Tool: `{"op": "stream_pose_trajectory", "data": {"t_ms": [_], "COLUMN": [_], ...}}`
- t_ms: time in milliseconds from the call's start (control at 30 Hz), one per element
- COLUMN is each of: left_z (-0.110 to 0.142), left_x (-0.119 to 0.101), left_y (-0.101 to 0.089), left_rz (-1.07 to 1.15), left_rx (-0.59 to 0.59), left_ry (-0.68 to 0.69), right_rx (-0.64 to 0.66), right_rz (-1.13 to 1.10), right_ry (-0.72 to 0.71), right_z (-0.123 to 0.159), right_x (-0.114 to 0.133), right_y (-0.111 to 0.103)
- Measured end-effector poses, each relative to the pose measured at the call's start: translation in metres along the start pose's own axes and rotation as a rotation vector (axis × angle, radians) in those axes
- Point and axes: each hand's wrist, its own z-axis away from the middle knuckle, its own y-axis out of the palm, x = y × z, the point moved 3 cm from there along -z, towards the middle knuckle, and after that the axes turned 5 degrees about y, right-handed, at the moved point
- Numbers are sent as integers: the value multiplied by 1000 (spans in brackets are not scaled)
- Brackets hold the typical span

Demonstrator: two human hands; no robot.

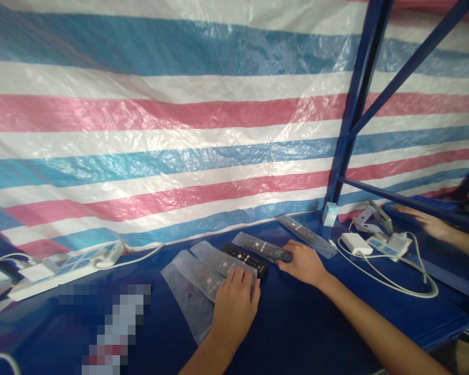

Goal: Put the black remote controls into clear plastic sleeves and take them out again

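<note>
Several black remote controls in thin translucent sleeves lie on a blue tabletop [297, 323]. My left hand [234, 304] rests flat, fingers together, on a sleeved remote [209, 278] beside an empty-looking sleeve [187, 302]. My right hand [303, 263] grips the near end of another sleeved remote [263, 247]. Between them lies a bare black remote [244, 259]. One more bagged remote [307, 235] lies farther back, near the blue post.
A striped plastic tarp [172, 125] hangs behind the table on a blue metal frame [349, 114]. A white power strip [50, 273] sits at left; a white charger [355, 243] with cable and a small box [330, 214] at right. Another person's hand [430, 224] reaches in at far right.
</note>
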Motion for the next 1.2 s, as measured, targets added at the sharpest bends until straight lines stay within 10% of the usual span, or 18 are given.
{"op": "stream_pose_trajectory", "data": {"t_ms": [267,400,533,767,1200], "left_z": [-1,-1,0,-2,-49], "left_x": [2,2,4,5,21], "left_y": [-7,-8,-8,-6,-3], "left_rz": [0,14,5,-46,67], "left_rx": [118,145,149,171,262], "left_ry": [-53,-63,-67,-49,-214], "right_rx": [-172,-256,59,119,82], "right_rz": [154,51,-168,-52,-308], "right_ry": [307,101,-199,-236,-138], "right_z": [-8,-3,6,7,1], "right_x": [-36,-14,25,51,-24], "right_y": [-13,-13,5,18,-37]}}
